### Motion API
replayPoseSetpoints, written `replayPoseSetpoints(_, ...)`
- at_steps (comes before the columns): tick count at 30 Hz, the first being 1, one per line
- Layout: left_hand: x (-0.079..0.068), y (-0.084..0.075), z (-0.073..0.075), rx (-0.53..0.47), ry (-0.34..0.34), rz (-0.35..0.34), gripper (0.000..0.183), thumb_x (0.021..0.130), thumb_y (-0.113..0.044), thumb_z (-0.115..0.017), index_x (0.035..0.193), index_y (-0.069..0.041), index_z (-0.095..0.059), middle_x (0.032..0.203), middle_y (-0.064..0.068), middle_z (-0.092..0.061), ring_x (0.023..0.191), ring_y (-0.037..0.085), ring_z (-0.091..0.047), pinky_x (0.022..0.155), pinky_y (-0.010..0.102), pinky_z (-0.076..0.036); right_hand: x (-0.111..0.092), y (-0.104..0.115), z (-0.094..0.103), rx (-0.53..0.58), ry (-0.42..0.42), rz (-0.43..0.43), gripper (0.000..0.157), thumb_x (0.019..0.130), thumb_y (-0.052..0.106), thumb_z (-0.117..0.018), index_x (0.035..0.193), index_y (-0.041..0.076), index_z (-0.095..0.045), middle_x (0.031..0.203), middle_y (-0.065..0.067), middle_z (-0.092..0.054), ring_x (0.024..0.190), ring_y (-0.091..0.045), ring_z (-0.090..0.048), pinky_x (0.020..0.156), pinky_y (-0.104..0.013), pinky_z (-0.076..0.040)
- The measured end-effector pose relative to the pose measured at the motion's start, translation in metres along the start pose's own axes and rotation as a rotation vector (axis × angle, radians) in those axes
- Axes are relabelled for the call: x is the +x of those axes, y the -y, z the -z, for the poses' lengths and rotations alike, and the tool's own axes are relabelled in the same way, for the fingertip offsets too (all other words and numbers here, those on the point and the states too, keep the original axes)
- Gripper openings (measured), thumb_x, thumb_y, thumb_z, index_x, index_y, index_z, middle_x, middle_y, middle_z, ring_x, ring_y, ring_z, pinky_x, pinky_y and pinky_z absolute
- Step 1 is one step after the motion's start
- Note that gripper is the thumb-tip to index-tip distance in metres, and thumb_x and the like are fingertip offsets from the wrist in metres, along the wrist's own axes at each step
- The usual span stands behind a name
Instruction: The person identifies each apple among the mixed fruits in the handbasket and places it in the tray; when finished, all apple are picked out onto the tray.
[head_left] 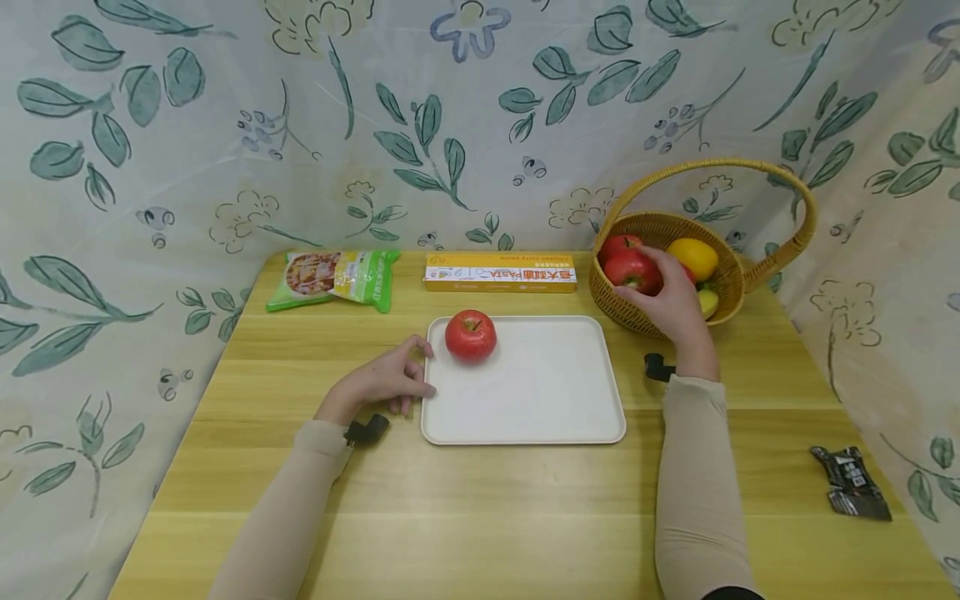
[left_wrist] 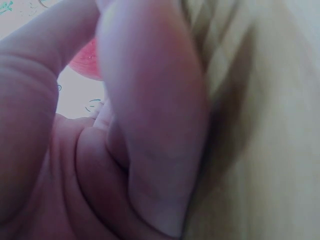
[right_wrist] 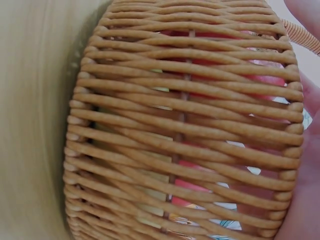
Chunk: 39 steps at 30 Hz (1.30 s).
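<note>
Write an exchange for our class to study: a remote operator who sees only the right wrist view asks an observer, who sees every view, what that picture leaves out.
Operator: My picture is nearly all woven basket, with bits of red behind the weave. What is being gripped there?
Observer: From the head view, the right hand has its fingers and thumb round a red apple.
Operator: I can't see the other hand at all. Where is it?
Observer: The left hand is at the left edge of a white tray, thumb and index finger apart.
</note>
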<state>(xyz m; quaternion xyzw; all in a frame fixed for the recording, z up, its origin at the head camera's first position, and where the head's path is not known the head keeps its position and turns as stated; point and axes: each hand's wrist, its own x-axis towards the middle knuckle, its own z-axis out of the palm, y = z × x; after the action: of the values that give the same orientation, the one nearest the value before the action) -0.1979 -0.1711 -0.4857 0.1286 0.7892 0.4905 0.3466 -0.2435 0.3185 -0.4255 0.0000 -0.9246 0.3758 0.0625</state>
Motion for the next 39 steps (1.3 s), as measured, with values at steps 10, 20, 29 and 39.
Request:
replayPoseSetpoints(10, 0.001, 0.001, 0.000, 0.009, 0.001, -0.002, 0.064, 0.094, -0.022, -0.081, 0.138, -0.015, -0.036, 0.074, 0.004, -0.066, 0.050, 0.016, -0.062, 0.048, 0.026, -0.049, 0.004, 0.002, -0.001, -0.089, 0.043, -0.023, 0.097, 0.093, 0.060, -0.075, 0.169, 0.024, -0.026, 0.177, -0.016, -0.022, 0.151, -0.052, -0.034, 0.119, -0.076, -0.032)
replayPoseSetpoints(20, 0.000, 0.001, 0.000, -0.001, -0.006, 0.007, 0.065, 0.094, -0.022, -0.082, 0.139, -0.015, -0.037, 0.076, 0.005, -0.068, 0.050, 0.016, -0.062, 0.047, 0.026, -0.048, 0.006, 0.004, -0.007, -0.107, -0.003, -0.037, 0.091, 0.096, 0.061, -0.070, 0.168, 0.024, -0.029, 0.173, -0.019, -0.030, 0.147, -0.051, -0.038, 0.120, -0.074, -0.033)
replayPoseSetpoints(29, 0.000, 0.001, -0.001, -0.011, -0.001, 0.001, 0.064, 0.093, -0.022, -0.082, 0.139, -0.015, -0.036, 0.076, 0.005, -0.068, 0.049, 0.016, -0.062, 0.047, 0.025, -0.048, 0.008, 0.005, -0.011, -0.135, -0.050, -0.057, 0.081, 0.100, 0.051, -0.069, 0.167, 0.023, -0.033, 0.169, -0.020, -0.038, 0.146, -0.049, -0.041, 0.121, -0.072, -0.033)
replayPoseSetpoints(39, 0.000, 0.001, -0.001, -0.003, -0.005, 0.001, 0.063, 0.094, -0.022, -0.081, 0.139, -0.015, -0.036, 0.075, 0.004, -0.068, 0.049, 0.015, -0.061, 0.047, 0.026, -0.048, 0.010, 0.005, -0.012, -0.130, -0.085, -0.046, 0.074, 0.100, 0.040, -0.074, 0.163, 0.021, -0.040, 0.165, -0.021, -0.043, 0.144, -0.047, -0.044, 0.122, -0.068, -0.034)
